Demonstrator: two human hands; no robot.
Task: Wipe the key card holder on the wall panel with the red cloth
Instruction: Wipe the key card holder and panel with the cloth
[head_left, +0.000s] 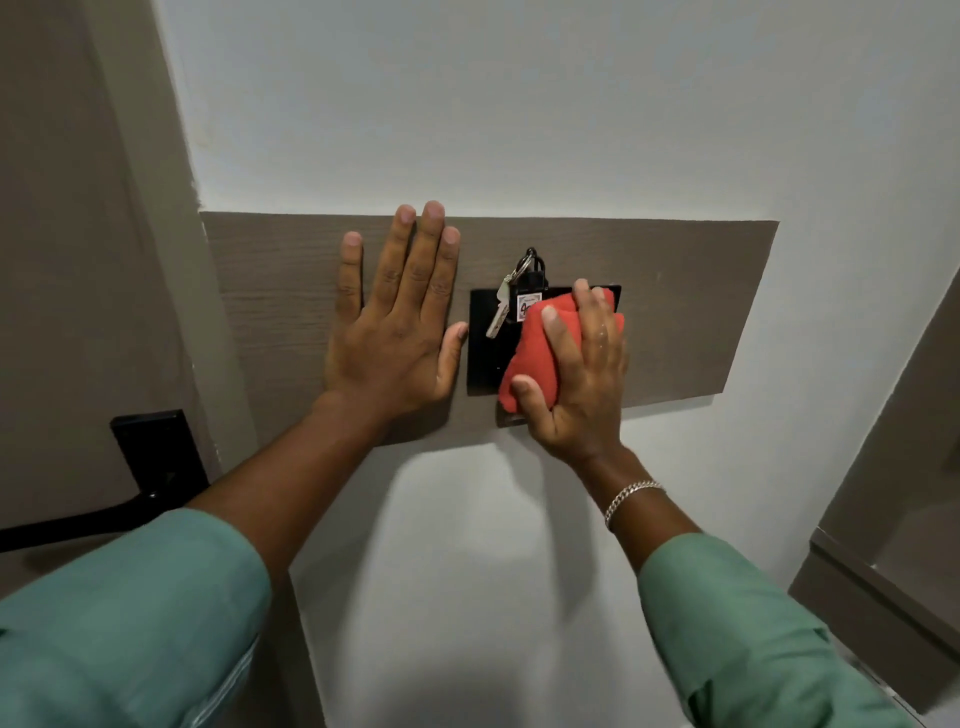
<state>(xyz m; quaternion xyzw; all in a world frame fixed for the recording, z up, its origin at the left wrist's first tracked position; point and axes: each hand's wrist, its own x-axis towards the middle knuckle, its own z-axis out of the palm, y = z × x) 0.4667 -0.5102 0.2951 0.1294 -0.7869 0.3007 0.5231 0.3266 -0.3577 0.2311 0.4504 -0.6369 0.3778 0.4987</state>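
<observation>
A black key card holder (483, 358) is mounted on a brown wood-grain wall panel (685, 312). A key card with a metal key (497, 314) on a ring sticks out of its top. My right hand (582, 374) grips a bunched red cloth (535, 353) and presses it against the holder's right half, hiding that part. My left hand (395, 322) lies flat on the panel just left of the holder, fingers spread, thumb almost touching the holder's left edge.
A brown door with a black handle plate (156, 452) and lever stands at the left. White wall surrounds the panel. A brown cabinet or door edge (883, 571) rises at the right.
</observation>
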